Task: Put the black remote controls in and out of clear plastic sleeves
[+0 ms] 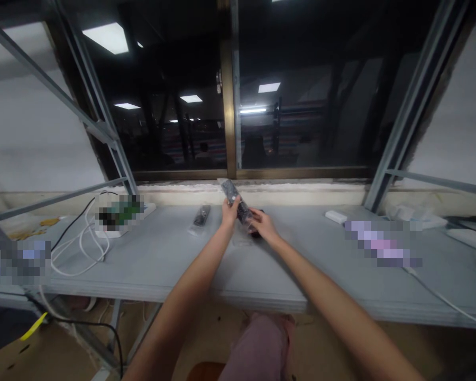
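Note:
A dark remote control in a clear plastic sleeve (236, 200) is held slantwise above the shelf. My left hand (230, 210) grips its left side, thumb on top. At its lower end, my right hand (262, 223) pinches the sleeve. Under and beside my right hand a black object shows in part, too hidden to name. Left of my hands, a second dark remote in a clear sleeve (200, 219) lies on the grey shelf (166, 259).
White cables (77, 273) loop near a blurred-out item at the left. On the right are a white plug-like block (336, 216), another blurred-out item and a white cable. Metal posts stand on both sides, with a dark window (301, 106) behind.

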Demonstrator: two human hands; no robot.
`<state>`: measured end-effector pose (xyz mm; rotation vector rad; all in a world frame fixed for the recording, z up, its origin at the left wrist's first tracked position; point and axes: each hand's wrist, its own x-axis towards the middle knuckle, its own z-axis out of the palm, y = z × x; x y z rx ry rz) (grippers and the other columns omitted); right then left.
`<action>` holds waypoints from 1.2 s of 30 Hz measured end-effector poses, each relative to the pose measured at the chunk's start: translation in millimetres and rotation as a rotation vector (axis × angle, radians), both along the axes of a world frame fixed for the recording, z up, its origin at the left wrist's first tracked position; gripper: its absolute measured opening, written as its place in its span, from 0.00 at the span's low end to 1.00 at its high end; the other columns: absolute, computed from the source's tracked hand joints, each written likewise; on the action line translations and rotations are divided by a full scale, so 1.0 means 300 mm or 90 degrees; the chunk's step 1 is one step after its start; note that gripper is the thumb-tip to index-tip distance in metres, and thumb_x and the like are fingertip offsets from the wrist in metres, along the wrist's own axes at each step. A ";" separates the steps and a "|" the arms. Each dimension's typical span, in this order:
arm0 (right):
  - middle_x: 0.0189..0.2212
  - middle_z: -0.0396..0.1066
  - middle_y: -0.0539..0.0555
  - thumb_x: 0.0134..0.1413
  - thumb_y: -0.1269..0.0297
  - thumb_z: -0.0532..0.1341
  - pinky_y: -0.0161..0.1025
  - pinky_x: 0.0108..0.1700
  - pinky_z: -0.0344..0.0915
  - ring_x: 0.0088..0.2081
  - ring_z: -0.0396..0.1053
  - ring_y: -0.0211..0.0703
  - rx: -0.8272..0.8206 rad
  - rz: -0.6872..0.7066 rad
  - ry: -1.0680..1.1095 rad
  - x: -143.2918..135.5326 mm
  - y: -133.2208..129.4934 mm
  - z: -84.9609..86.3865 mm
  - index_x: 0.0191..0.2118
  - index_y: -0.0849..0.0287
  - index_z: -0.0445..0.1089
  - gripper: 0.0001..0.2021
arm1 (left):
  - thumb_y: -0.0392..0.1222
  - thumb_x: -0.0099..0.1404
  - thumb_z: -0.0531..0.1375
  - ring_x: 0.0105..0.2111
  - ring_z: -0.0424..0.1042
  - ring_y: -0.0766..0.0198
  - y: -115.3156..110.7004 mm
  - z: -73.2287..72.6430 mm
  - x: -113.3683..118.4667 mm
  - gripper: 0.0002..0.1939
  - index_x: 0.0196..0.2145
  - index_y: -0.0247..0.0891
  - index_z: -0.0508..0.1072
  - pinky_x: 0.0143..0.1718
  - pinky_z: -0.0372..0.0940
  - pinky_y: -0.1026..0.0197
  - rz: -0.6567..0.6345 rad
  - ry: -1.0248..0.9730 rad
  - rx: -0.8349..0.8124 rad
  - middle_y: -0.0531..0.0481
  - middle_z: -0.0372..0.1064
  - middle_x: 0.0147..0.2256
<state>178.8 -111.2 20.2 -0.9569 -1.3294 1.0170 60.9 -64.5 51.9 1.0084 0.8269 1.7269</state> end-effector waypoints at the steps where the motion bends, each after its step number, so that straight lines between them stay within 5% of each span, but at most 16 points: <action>1: 0.38 0.73 0.55 0.38 0.61 0.65 0.36 0.24 0.69 0.33 0.71 0.44 -0.006 -0.015 0.000 0.004 0.000 0.002 0.51 0.57 0.68 0.28 | 0.44 0.48 0.69 0.27 0.70 0.64 -0.001 0.002 -0.001 0.14 0.30 0.38 0.71 0.29 0.64 0.65 0.011 0.041 -0.012 0.52 0.68 0.23; 8: 0.41 0.72 0.54 0.40 0.57 0.63 0.37 0.30 0.68 0.36 0.69 0.44 0.054 -0.086 -0.030 0.012 -0.012 0.017 0.50 0.56 0.69 0.26 | 0.37 0.41 0.72 0.19 0.65 0.69 -0.028 0.037 -0.030 0.13 0.22 0.32 0.71 0.22 0.63 0.64 0.003 0.023 -0.059 0.51 0.69 0.20; 13: 0.40 0.74 0.54 0.43 0.68 0.61 0.42 0.47 0.64 0.39 0.69 0.44 0.204 -0.181 -0.117 0.019 -0.027 0.029 0.43 0.57 0.74 0.17 | 0.34 0.37 0.73 0.19 0.66 0.69 -0.047 0.045 -0.010 0.14 0.24 0.31 0.74 0.20 0.62 0.66 -0.029 -0.014 -0.012 0.50 0.71 0.21; 20: 0.30 0.71 0.53 0.50 0.75 0.53 0.41 0.45 0.60 0.39 0.65 0.46 0.357 -0.305 -0.273 0.011 -0.105 0.065 0.30 0.54 0.76 0.14 | 0.38 0.44 0.70 0.21 0.67 0.68 -0.064 0.034 0.032 0.11 0.25 0.32 0.73 0.23 0.63 0.66 -0.059 0.002 -0.015 0.51 0.71 0.23; 22: 0.33 0.70 0.54 0.53 0.73 0.54 0.42 0.46 0.58 0.41 0.63 0.46 0.385 -0.359 -0.311 -0.004 -0.124 0.079 0.32 0.54 0.75 0.13 | 0.39 0.46 0.70 0.23 0.69 0.67 -0.064 0.037 0.031 0.12 0.25 0.33 0.71 0.25 0.64 0.66 -0.042 -0.013 -0.010 0.50 0.72 0.24; 26: 0.37 0.67 0.55 0.52 0.63 0.60 0.43 0.46 0.55 0.42 0.61 0.48 0.318 -0.510 -0.304 -0.021 -0.127 0.094 0.36 0.57 0.71 0.06 | 0.42 0.46 0.69 0.27 0.71 0.67 -0.053 0.056 0.013 0.15 0.27 0.35 0.68 0.28 0.64 0.67 0.086 -0.074 0.021 0.51 0.71 0.26; 29: 0.30 0.65 0.53 0.50 0.56 0.62 0.40 0.42 0.55 0.36 0.60 0.46 0.225 -0.489 -0.264 -0.010 -0.098 0.082 0.28 0.56 0.69 0.09 | 0.44 0.46 0.69 0.30 0.71 0.67 -0.052 0.064 0.009 0.18 0.29 0.37 0.65 0.30 0.64 0.68 0.150 -0.100 0.041 0.53 0.69 0.28; 36: 0.25 0.64 0.50 0.42 0.49 0.64 0.36 0.34 0.55 0.29 0.59 0.42 0.094 -0.463 -0.105 0.026 -0.054 0.053 0.25 0.57 0.70 0.15 | 0.44 0.48 0.68 0.32 0.70 0.66 -0.083 0.061 0.038 0.20 0.33 0.39 0.63 0.33 0.64 0.67 0.129 -0.104 0.100 0.53 0.67 0.29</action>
